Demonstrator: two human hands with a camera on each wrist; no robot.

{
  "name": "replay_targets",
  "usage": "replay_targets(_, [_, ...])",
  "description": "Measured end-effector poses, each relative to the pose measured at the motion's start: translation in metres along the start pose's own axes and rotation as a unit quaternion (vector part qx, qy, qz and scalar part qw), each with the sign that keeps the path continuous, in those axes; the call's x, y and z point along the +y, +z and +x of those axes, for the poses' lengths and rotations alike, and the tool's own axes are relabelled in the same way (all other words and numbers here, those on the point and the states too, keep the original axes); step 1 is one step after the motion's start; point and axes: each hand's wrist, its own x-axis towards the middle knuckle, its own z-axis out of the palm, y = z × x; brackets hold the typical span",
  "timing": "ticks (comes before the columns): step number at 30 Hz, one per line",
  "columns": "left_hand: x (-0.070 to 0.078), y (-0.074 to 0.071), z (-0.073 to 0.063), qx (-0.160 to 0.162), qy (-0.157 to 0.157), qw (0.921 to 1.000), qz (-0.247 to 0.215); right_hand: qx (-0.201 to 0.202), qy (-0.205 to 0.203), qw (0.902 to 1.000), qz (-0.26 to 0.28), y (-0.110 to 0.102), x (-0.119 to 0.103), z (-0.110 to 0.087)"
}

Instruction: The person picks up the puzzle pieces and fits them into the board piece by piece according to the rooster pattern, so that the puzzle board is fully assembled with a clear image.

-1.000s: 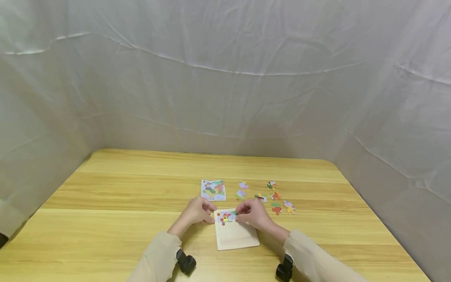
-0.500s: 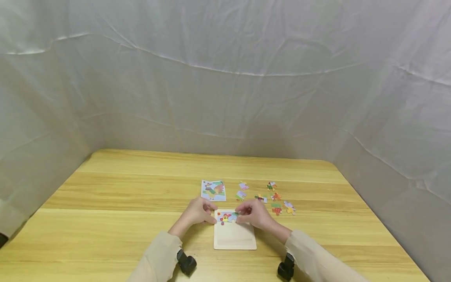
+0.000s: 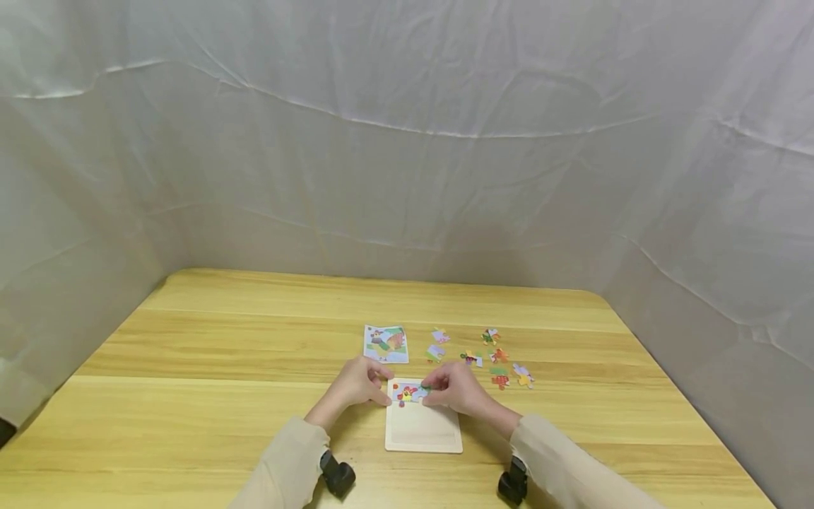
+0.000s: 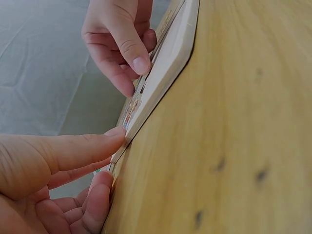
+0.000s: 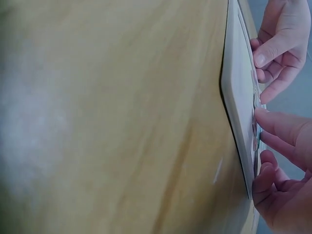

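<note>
On the wooden table (image 3: 191, 417), one shallow tray (image 3: 424, 428) was laid flat, its left edge pinched by the left hand (image 3: 357, 382). Along its far side, joined puzzle pieces (image 3: 407, 393) were set, their number unclear; the rightmost was pinched by the right hand (image 3: 456, 389). Farther off, seven loose pieces (image 3: 500, 381) were scattered rightward, and one picture card (image 3: 385, 344) was placed leftward.

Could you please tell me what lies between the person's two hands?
In the head view, the far part of the pale tray, bearing a few puzzle pieces, lies between the left hand and the right hand.
</note>
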Motion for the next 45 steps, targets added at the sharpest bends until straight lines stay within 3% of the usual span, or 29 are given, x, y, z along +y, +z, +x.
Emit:
replay_targets(23, [-0.0004, -0.0001, -0.0012, 0.002, 0.007, 1.0, 0.002, -0.035, 0.016, 0.9991, -0.016, -0.0021, -0.0059, 0.004])
replay_targets(31, [-0.0007, 0.0003, -0.0001, 0.001, 0.01, 0.9999, 0.007, -0.066, -0.017, 0.9977, 0.006, -0.0014, -0.0026, 0.0022])
replay_targets(37, [-0.0004, 0.0003, 0.0001, 0.001, 0.008, 1.0, 0.006, -0.095, -0.024, 0.9951, -0.014, -0.0034, -0.0047, 0.0045])
replay_targets(45, [0.0004, 0.0004, -0.0005, 0.004, 0.011, 0.9999, 0.011, -0.101, -0.023, 0.9943, -0.027, -0.0041, -0.0055, 0.0048])
